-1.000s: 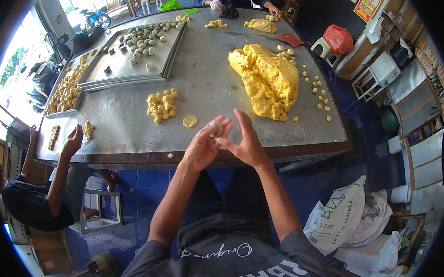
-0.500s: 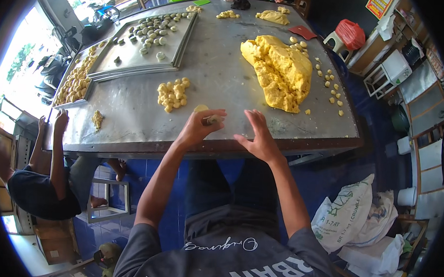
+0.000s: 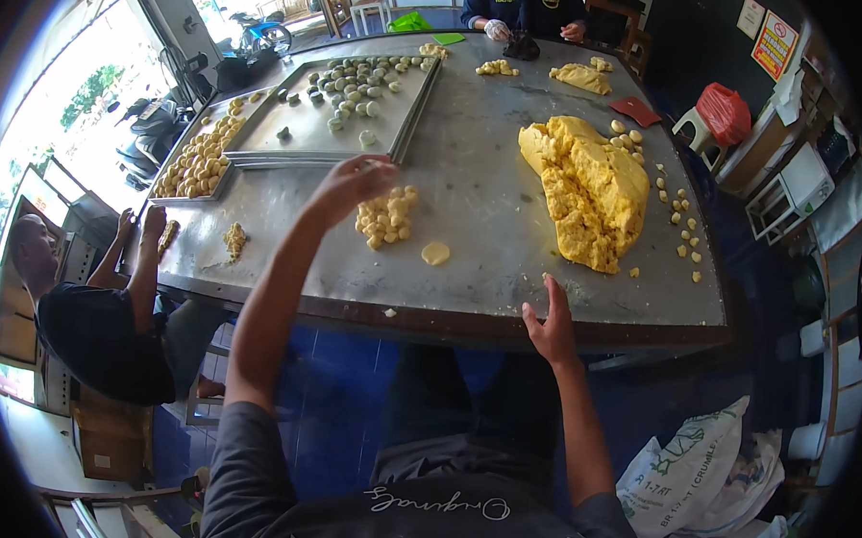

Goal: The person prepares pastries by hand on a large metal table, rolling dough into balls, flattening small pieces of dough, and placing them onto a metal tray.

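Observation:
My left hand [image 3: 356,181] reaches out over the front right corner of the metal tray [image 3: 302,148], its fingers curled around a pale dough ball that they mostly hide. Greenish, rounded dough balls [image 3: 348,83] sit spread over that tray. Below my left hand is a pile of small yellow dough pieces [image 3: 385,217], with a flat yellow dough disc [image 3: 435,254] lying beside it. Above the table's near edge, my right hand [image 3: 554,324] is open, fingers apart and nothing in it. Beyond it rests a big yellow dough mass [image 3: 593,194].
A second tray of yellow balls [image 3: 197,169] stands at the left, near a co-worker [image 3: 102,322] whose hands are at the table edge. Another person [image 3: 524,9] works across the table. Small dough bits [image 3: 679,206] line the right side. White sacks [image 3: 687,468] stand on the floor.
My left hand has moved forward and left toward the tray with the ball, away from the disc. My right hand has moved apart to the right. The view has shifted, showing more beyond the table.

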`<state>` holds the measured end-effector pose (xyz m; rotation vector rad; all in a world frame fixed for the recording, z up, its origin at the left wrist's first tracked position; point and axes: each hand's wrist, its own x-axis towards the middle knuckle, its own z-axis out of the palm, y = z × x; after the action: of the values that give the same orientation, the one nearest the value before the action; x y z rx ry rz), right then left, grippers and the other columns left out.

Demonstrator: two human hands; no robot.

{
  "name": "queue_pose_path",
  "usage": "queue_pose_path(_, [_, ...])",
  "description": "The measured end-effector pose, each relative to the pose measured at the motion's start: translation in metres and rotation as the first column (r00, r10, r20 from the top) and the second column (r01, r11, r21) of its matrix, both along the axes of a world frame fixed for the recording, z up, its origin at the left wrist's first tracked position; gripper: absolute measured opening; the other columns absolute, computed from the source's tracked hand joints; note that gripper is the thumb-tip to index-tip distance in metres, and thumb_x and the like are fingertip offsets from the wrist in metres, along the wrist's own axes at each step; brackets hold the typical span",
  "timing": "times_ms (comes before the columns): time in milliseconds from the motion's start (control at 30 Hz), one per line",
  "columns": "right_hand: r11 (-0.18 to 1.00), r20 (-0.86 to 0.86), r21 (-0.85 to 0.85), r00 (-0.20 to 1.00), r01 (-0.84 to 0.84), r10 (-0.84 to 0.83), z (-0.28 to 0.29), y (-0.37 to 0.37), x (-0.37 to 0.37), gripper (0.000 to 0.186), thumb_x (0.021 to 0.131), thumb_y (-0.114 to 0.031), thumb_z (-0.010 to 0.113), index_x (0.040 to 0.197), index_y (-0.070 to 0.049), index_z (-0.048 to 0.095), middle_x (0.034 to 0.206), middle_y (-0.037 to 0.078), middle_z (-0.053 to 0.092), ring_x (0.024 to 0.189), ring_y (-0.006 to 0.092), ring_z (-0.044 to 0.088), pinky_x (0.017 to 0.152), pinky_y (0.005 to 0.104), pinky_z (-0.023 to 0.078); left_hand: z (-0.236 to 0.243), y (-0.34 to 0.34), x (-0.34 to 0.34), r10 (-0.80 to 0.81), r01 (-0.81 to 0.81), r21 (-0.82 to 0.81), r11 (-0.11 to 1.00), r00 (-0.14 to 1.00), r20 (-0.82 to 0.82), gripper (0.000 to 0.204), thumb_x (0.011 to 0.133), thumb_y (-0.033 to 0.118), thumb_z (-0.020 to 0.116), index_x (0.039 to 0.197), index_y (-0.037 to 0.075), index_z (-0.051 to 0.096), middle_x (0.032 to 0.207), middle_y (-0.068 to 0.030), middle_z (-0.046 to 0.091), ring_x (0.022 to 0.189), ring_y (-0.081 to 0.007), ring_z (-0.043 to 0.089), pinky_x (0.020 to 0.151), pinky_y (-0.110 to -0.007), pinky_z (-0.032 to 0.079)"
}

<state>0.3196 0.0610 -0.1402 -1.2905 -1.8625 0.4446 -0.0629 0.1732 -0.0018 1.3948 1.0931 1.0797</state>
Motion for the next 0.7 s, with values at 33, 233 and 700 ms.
queue_pose_path(33, [1.0, 0.027, 0.0, 1.0, 0.005, -0.005, 0.002, -0.001, -0.005, 0.058, 0.084, -0.018, 0.062, 0.133, 0.001, 0.037, 0.128, 0.022, 0.046, 0.12, 0.0359, 0.045, 0.101, 0.0405, 0.036, -0.001, 0.015, -0.026, -0.013, 0.012, -0.002, 1.0, 0.999, -0.045, 0.036, 0.091, 0.016, 0.058, 0.121, 0.0, 0.05, 0.107, -0.0103, 0.062, 0.097, -0.0175, 0.061, 0.089, -0.03, 0.05])
queue_pose_path(233, [0.991, 0.123, 0.116, 0.989, 0.066, -0.08, 0.005, -0.003, -0.012, 0.049, 0.083, -0.02, 0.061, 0.124, 0.004, 0.045, 0.114, 0.026, 0.053, 0.108, 0.0416, 0.05, 0.095, 0.0446, 0.041, 0.005, 0.077, -0.1, 0.219, -0.059, -0.427, 0.902, 0.916, 0.336, 0.029, 0.093, 0.013, 0.051, 0.115, -0.006, 0.051, 0.104, -0.0176, 0.054, 0.101, -0.027, 0.057, 0.092, -0.034, 0.052])
queue_pose_path(700, [0.955, 0.283, 0.267, 0.937, 0.129, -0.205, 0.009, -0.002, -0.02, 0.028, 0.077, -0.007, 0.06, 0.102, 0.003, 0.058, 0.096, 0.021, 0.061, 0.092, 0.0364, 0.059, 0.085, 0.0428, 0.048, -0.023, 0.166, -0.143, 0.449, -0.089, 0.454, 0.886, 0.406, -0.796, 0.02, 0.078, 0.027, 0.068, 0.089, 0.011, 0.067, 0.091, -0.0102, 0.067, 0.09, -0.0269, 0.061, 0.079, -0.039, 0.046])
